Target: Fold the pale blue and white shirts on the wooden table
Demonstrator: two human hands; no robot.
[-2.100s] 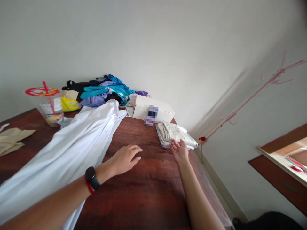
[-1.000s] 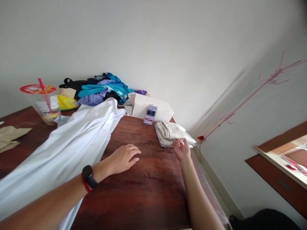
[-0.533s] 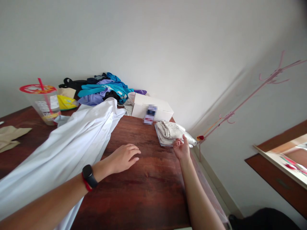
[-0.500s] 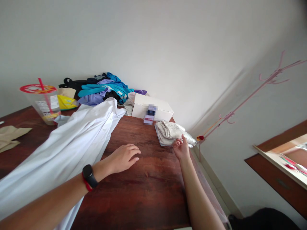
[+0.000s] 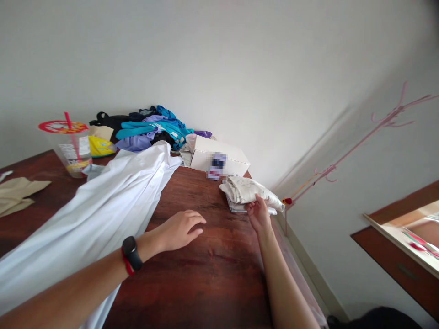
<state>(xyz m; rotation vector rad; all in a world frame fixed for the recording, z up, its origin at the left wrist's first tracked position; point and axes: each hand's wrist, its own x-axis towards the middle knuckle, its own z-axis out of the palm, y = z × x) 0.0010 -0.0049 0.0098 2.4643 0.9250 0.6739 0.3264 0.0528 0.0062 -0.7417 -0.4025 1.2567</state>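
Observation:
My right hand (image 5: 258, 214) has its fingers closed on the near edge of a folded whitish patterned cloth (image 5: 245, 189) at the table's far right. Under that cloth lies another folded light cloth (image 5: 236, 208). My left hand (image 5: 181, 229) hovers over the middle of the brown wooden table (image 5: 206, 274), its fingers apart and nothing in them. A dark watch and a red band circle the left wrist. To the left of this hand a long white garment (image 5: 113, 201) stretches from the near left corner toward the back.
Behind the folded cloths stands a white box (image 5: 233, 157). A heap of blue, purple and black clothes (image 5: 154, 128) lies by the wall. At left are a plastic cup (image 5: 70, 151), a yellow packet (image 5: 101, 146) and beige cloth (image 5: 20, 194). A pink rack (image 5: 356, 144) leans right.
My right hand has closed on the upper folded cloth, which is slightly lifted and shifted from the one beneath. My left hand stays open over the table. The view has shifted slightly.

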